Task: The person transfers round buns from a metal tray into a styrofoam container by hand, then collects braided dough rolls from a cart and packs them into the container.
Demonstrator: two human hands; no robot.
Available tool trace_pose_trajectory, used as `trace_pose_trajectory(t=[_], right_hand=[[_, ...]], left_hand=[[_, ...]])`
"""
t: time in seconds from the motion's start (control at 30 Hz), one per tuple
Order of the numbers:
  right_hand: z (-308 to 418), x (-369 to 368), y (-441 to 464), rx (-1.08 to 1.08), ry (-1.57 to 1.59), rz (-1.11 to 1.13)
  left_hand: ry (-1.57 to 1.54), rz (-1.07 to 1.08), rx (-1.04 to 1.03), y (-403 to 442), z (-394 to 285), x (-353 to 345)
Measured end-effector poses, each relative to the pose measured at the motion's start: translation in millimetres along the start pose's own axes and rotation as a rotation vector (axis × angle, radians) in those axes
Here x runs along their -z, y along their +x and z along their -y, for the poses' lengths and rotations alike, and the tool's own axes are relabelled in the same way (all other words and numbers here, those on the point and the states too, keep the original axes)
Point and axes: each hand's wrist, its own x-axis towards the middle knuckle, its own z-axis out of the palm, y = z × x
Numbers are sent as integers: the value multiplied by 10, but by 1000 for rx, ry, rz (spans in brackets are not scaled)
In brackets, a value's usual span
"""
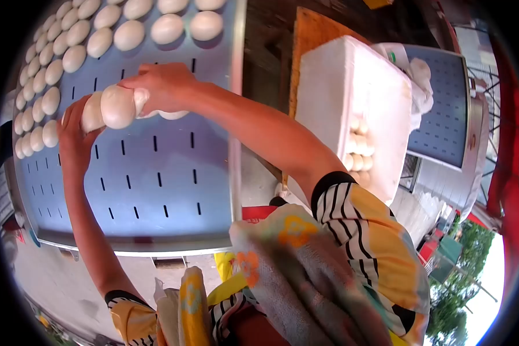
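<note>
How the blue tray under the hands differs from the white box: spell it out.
Colour: the tray has a blue surface, the box white walls.
Shape: the tray is broad and flat with a low rim; the box is deep-walled.
Surface: the tray has rows of dark slots; the box's visible walls show none.
Shared: both hold pale eggs.

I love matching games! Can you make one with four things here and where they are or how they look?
1. Held eggs
2. Foam box
3. Near slotted tray
4. Towel

A. Blue, below the hands
B. Grey with flowers
C. Between left hand and right hand
D. White and open

Pairs: 1-C, 2-D, 3-A, 4-B
</note>
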Motion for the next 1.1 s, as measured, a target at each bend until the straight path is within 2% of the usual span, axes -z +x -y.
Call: trace_pose_trajectory(t=[0.07, 0.1, 0.17, 0.2, 0.23, 0.3, 0.37, 0.4, 0.47, 0.6, 0.7, 0.8, 0.9, 0.97, 1.07, 1.1], right_hand=[[-25, 415, -552, 6, 18, 5], [-116, 633, -892, 69, 46, -82], [-236, 1288, -1726, -40, 52, -38], [-409, 1538, -2168, -67, 102, -57], [-506, 1834, -2596, -58, 45, -66], [-892, 2309, -3475, -162, 105, -61], [-1286, 2687, -4170, -325, 4, 18], [-1480, 2859, -4501, -420, -35, 67], [-2114, 2921, -5055, -392, -80, 73], [-3315, 2543, -5485, -409, -201, 177], [-3821, 2134, -5386, -442, -289, 321], [-3902, 1616, -5426, -449, -595, 334], [-4005, 1393, -5580, -573, -427, 328], [-3885, 1524, -5689, -603, -382, 320], [-3823, 1481, -5763, -655, -324, 317], [-3839, 1446, -5757, -671, -313, 315]], left_hand=[[76, 16, -78, 1, -664, 102], [118, 18, -119, 27, -1036, 122], [-24, -25, -99, 63, -1996, -23], [-65, -11, -160, 101, -2431, -156], [-101, 0, -218, 162, -2833, -327], [-130, -30, -331, 210, -3656, -806], [-112, -2, -372, 281, -4429, -1392], [-99, 53, -338, 297, -4827, -1673], [-69, 137, -288, 348, -5367, -2360], [-36, 316, -143, 396, -5662, -3600], [38, 312, -130, 346, -5494, -4177], [158, 515, -22, 174, -5400, -4442], [201, 701, 60, 190, -5418, -4485], [209, 727, 54, 251, -5531, -4206], [164, 565, 103, -183, -5457, -4663], [146, 568, 119, -222, -5477, -4679]])
